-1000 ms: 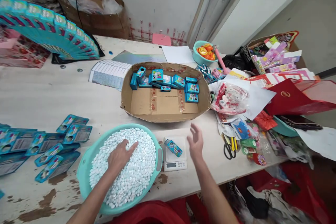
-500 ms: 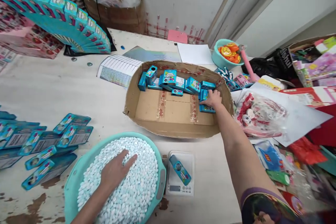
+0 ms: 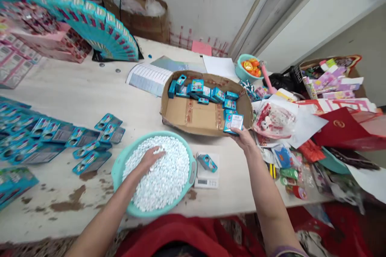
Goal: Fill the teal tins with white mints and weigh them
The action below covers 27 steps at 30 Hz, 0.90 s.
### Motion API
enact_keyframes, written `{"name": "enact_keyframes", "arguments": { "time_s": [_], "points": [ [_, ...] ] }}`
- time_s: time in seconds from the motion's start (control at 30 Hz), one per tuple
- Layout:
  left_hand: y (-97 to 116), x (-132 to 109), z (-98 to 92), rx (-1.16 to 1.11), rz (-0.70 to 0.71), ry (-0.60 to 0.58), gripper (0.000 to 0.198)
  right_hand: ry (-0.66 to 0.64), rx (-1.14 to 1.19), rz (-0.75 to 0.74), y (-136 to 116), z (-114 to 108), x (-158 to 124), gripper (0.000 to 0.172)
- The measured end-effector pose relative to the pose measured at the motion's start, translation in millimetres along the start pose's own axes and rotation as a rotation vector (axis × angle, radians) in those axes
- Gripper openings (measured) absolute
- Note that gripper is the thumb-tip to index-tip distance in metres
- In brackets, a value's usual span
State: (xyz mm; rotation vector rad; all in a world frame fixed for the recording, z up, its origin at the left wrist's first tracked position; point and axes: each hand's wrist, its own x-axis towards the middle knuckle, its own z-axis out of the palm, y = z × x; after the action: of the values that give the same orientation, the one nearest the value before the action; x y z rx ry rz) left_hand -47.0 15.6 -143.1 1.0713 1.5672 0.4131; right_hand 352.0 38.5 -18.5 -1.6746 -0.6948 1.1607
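Drawn back from among the boxes at the right end of a cardboard carton, the right hand held a blue box at the carton's near edge, clamped between fingers and thumb. Half a second earlier, the hand was reaching inside the carton. Bright logo lettering and a white printed panel faced upward on the box, too small and blurred to read; which way its long axis ran could not be told.

Well apart from it, the left hand remained in the white pellets filling a green basin near the worktop's front edge. Thumb and forefinger were spread; whether the palm held pellets could not be told.

Just right of the basin, a second blue box still lay on a scale, its long axis slanting from the scale's far left toward its right edge. The scale's display could not be read. A red folder at the worktop's right end bore a round gold emblem, and a sheet behind the carton showed a printed grid.
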Motion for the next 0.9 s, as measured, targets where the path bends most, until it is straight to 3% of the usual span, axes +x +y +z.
{"name": "enact_keyframes", "arguments": {
  "time_s": [0.07, 0.23, 0.37, 0.47, 0.53, 0.57, 0.67, 0.8, 0.9],
  "points": [
    [4, -7, -4.4, -0.236, -0.056, -0.031, 0.038, 0.11, -0.002, -0.049, -2, -17, -37, 0.058],
    [14, -22, -16.2, -0.774, -0.011, -0.209, 0.027, 0.436, -0.256, -0.181, 5, -71, -126, 0.06],
    [22, -30, -19.4, -0.902, -0.083, -0.268, 0.019, 0.607, -0.084, -0.104, 14, -92, -178, 0.069],
    [29, -37, -21.0, -0.98, -0.066, -0.288, 0.019, 0.642, 0.045, -0.248, 15, -90, -203, 0.058],
    [32, -40, -20.2, -1.035, -0.065, -0.296, 0.027, 0.635, 0.107, -0.353, 20, -82, -215, 0.05],
    [33, -40, -18.6, -1.053, -0.095, -0.278, 0.03, 0.619, 0.112, -0.333, 26, -76, -220, 0.047],
    [33, -38, -10.4, -1.061, -0.243, -0.227, 0.026, 0.503, -0.018, -0.128, 48, -47, -234, 0.048],
    [37, -42, -4.6, -1.062, -0.257, -0.237, 0.018, 0.317, -0.204, -0.109, 67, 12, -238, 0.056],
    [56, -60, -9.6, -1.074, -0.203, -0.259, 0.019, 0.182, -0.213, -0.125, 65, 64, -226, 0.054]
  ]
}}
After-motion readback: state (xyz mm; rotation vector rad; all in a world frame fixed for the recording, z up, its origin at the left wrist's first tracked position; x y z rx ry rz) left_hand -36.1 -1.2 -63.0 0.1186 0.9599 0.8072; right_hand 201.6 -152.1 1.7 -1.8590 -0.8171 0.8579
